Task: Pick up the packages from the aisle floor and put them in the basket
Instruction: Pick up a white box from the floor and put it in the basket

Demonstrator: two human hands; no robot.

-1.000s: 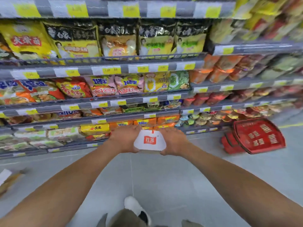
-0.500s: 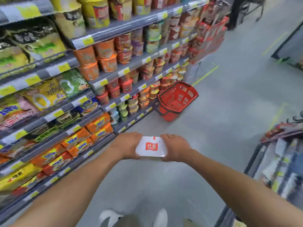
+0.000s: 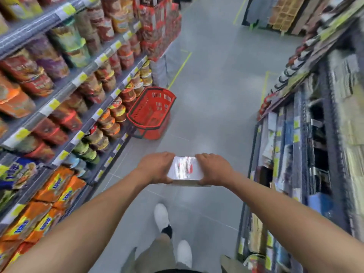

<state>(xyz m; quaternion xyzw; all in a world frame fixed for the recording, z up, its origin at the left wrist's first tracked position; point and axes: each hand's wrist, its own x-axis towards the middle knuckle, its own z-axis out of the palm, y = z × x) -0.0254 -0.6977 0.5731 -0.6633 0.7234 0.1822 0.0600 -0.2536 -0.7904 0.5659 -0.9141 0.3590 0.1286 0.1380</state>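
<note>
Head view of a supermarket aisle, seen from above the outstretched forearms. The left hand (image 3: 157,167) and the right hand (image 3: 213,169) together carry a white package (image 3: 185,168) bearing a red mark; motion blur makes the print unreadable. Each hand clasps one short end of the package, with the fingers curled over the far edge and wrapped closed around it, so that the package is held level in front of the body, well above the grey tiled floor (image 3: 212,99).

The red plastic basket (image 3: 152,113) stands on the floor ahead, just beside the bottom tier of the left-hand shelving (image 3: 82,75), which is stocked with cup noodles and packets. The basket is tipped toward the viewer, with its handle lying down at the near rim. As far as its interior can be seen, it looks empty, though blur leaves this uncertain. Package and basket remain well apart.

Stage of task, as judged: one package is lifted and in transit; its deposit in the basket is not yet done. The person's white shoes (image 3: 161,215) are placed one ahead of the other, consistent with walking toward the basket. No further packages appear on the visible floor; whether others lie outside the view cannot be told.
</note>
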